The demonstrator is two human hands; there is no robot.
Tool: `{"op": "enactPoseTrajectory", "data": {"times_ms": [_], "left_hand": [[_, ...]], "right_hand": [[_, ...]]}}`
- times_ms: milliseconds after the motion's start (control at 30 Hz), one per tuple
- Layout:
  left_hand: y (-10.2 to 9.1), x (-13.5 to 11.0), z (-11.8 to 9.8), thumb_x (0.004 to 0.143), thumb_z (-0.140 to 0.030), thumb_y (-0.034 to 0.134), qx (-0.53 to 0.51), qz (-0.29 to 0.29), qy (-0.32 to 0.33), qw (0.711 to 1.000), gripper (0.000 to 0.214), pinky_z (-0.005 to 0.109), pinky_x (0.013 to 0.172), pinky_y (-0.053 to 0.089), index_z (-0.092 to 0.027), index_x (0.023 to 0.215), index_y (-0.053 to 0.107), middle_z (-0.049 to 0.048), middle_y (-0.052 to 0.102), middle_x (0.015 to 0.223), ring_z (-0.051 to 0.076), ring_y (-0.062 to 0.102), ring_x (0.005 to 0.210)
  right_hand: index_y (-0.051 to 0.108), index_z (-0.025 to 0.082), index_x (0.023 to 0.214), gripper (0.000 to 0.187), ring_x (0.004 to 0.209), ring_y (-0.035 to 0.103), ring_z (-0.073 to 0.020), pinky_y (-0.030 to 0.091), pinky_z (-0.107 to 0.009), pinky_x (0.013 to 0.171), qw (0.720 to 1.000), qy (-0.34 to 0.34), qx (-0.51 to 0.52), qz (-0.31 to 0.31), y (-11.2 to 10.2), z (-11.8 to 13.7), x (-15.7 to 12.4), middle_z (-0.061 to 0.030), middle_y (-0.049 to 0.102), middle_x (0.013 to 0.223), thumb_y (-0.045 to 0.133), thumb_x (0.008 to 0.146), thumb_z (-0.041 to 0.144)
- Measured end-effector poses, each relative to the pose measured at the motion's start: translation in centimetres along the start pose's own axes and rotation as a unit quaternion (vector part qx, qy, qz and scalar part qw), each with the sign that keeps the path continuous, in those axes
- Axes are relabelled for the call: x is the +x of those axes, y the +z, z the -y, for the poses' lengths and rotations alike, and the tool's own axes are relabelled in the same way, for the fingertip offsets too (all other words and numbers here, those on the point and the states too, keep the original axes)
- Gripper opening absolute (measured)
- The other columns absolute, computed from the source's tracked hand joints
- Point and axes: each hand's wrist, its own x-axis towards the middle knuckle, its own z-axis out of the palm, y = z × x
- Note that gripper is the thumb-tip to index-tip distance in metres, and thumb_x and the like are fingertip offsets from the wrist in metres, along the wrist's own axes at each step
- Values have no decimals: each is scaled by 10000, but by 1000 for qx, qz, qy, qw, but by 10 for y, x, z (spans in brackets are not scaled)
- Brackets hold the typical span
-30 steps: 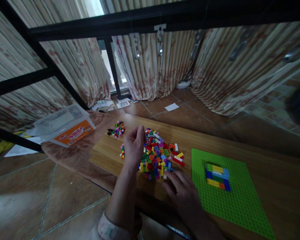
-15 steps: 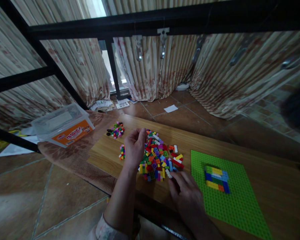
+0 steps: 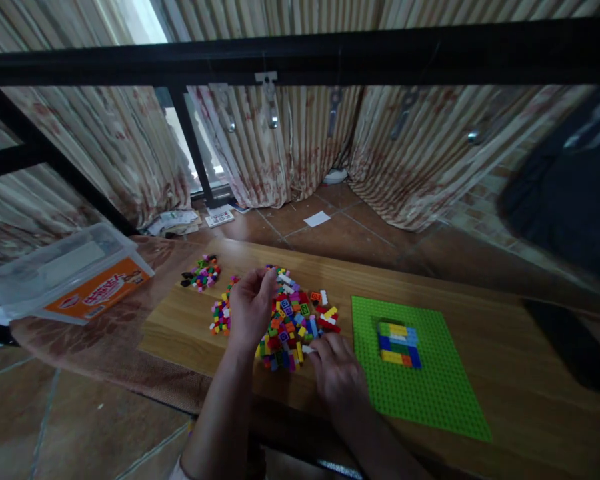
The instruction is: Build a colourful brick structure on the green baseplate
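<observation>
Across the wooden bench (image 3: 180, 333), toy bricks (image 3: 286, 321) lie heaped beside the green baseplate (image 3: 425, 400), seemingly for easy reach: the right hand (image 3: 340, 375) pinches a white brick (image 3: 307, 349) at their edge, the left hand (image 3: 250, 308) curls above, its grip unclear.

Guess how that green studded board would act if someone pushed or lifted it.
The green board looks thin and lies flat on the wooden table, so a push would probably slide it, not tip it. Such a thin sheet may flex slightly when lifted. The brick cluster sits on it, so might well travel along.
</observation>
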Motion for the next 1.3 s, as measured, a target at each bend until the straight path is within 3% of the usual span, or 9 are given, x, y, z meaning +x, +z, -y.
{"op": "enactPoseTrajectory", "data": {"times_ms": [233,333,500,700,833,933,1133,1300], "left_hand": [[9,-2,3,807,-329,621,3,42,24,999,194,195,521,400,-163,708,605,-20,573,602,93,497,536],[22,-10,5,812,-346,621,6,99,35,994,200,199,540,401,-170,716,609,-25,566,607,100,498,559],[51,-36,8,850,-305,589,66,236,55,968,151,230,646,460,-188,898,672,19,674,808,152,605,740],[81,-62,15,882,-235,543,81,301,92,946,235,264,742,507,-216,1093,646,56,682,988,174,635,891],[95,-75,20,871,-227,561,83,316,102,940,282,277,759,516,-233,1144,633,52,684,982,169,637,863],[100,-81,20,891,-246,542,84,336,101,933,204,279,783,510,-241,1049,671,40,700,963,169,645,873],[106,-86,18,885,-234,547,80,336,84,935,156,264,742,505,-225,962,681,25,713,898,162,657,812],[112,-91,23,869,-208,558,92,322,92,938,182,281,790,513,-232,1014,665,28,709,967,164,657,852]], "right_hand": [[580,213,903,157,863,601,-198,492,-322,757,994,46,94,-24,-22,-1,13,-68,633,937,427,935,196],[592,218,949,182,836,630,-174,500,-289,741,983,84,162,-37,-43,-9,22,-48,667,906,411,941,197],[623,220,1022,236,663,649,-146,522,-271,636,944,193,259,-61,-81,-38,28,-23,690,811,438,944,344],[643,188,919,310,606,654,-154,541,-274,585,915,270,292,-63,-100,-81,13,-19,676,708,484,901,453],[650,196,890,295,585,639,-149,522,-259,564,931,238,275,-17,-96,-88,0,-13,667,677,491,903,444],[653,210,885,285,605,631,-151,508,-254,577,942,202,266,-4,-94,-86,-4,-4,654,656,474,918,430],[672,230,950,225,757,661,-155,519,-260,680,952,155,264,4,-102,-87,-4,-17,700,845,509,916,382],[705,247,900,213,862,642,-174,508,-303,777,970,122,207,-25,-111,-105,-8,-33,680,905,523,912,356]]}}
